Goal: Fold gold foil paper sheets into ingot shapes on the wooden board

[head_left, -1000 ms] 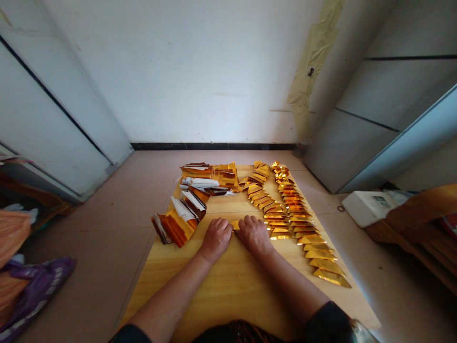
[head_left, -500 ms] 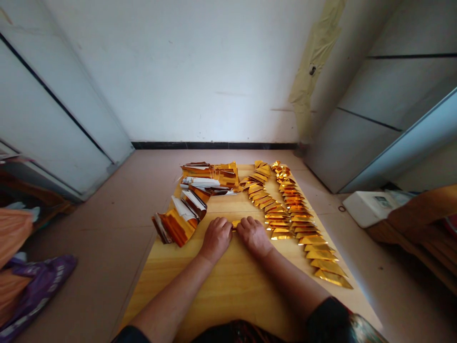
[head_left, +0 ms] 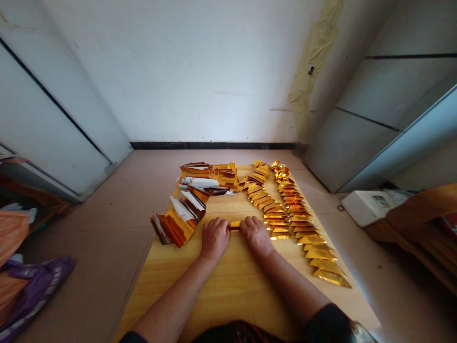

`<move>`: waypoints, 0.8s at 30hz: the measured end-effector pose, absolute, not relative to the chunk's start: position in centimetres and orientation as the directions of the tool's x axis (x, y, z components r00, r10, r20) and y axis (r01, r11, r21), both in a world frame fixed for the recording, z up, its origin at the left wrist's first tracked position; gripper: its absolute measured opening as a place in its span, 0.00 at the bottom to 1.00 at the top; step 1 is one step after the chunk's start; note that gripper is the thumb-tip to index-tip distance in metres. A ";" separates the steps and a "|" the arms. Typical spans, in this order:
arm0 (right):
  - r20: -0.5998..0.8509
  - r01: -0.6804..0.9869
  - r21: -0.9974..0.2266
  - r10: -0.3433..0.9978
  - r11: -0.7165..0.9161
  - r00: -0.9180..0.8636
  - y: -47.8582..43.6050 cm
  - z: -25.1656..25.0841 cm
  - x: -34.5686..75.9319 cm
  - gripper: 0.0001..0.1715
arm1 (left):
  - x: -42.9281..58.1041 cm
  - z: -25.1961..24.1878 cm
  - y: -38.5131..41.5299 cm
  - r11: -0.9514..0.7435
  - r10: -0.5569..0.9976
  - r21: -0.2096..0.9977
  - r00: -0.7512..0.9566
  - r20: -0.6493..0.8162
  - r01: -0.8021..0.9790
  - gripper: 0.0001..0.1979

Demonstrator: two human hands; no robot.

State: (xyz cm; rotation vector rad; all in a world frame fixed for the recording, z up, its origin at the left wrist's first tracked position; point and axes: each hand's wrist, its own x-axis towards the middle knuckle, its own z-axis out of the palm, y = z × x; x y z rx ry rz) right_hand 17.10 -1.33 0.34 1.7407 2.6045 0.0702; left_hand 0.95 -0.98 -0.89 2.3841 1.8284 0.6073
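left hand [head_left: 214, 239] and right hand [head_left: 255, 236] pinch a small gold-foil fold [head_left: 234, 225] on a pale wooden board [head_left: 200, 295] on a pinkish floor [head_left: 89, 214].

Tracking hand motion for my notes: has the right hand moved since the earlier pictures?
Yes, slightly: the right hand has shifted rightward, toward the row of gold foil triangles.

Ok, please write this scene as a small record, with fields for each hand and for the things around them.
Left hand: holds the left end of a small folded gold foil piece
Right hand: holds its right end
Beside hands: folded gold foil triangles in rows; gold foil sheets
Surface: wooden board
Farther: purple plastic bag; white box
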 end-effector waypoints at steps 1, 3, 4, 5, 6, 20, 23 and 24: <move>0.027 0.926 0.045 0.926 0.375 -0.376 -1.3 0.2 17.1 0.10 | 1.0 -0.9 -1.0 -0.283 0.940 0.278 0.209 0.269 0.918 0.05; 0.037 0.929 0.046 0.929 0.366 -0.368 -1.3 0.1 17.0 0.10 | 1.2 -0.9 -1.2 -0.280 0.936 0.245 0.208 0.284 0.928 0.05; 0.038 0.930 0.044 0.930 0.364 -0.366 -1.3 0.1 17.0 0.10 | 1.3 -1.0 -1.2 -0.280 0.934 0.230 0.208 0.291 0.932 0.05; 0.039 0.932 0.040 0.931 0.361 -0.362 -1.2 0.1 16.9 0.10 | 1.4 -1.0 -1.2 -0.278 0.932 0.219 0.208 0.296 0.935 0.04; 0.038 0.934 0.035 0.934 0.355 -0.356 -1.2 0.0 16.8 0.11 | 1.4 -1.0 -1.2 -0.275 0.932 0.212 0.207 0.297 0.938 0.04; 0.083 0.937 0.035 0.933 0.348 -0.349 -0.6 -0.2 16.3 0.11 | 1.6 -0.4 -0.7 -0.290 0.938 0.090 0.265 0.222 0.953 0.04; 0.092 0.931 0.053 0.926 0.362 -0.365 -0.6 -0.3 16.3 0.10 | 1.7 -0.4 -0.6 -0.306 0.931 0.070 0.283 0.232 0.949 0.05; 0.094 0.931 0.056 0.926 0.362 -0.366 -0.6 -0.3 16.3 0.10 | 1.8 -0.4 -0.6 -0.309 0.929 0.067 0.286 0.235 0.949 0.06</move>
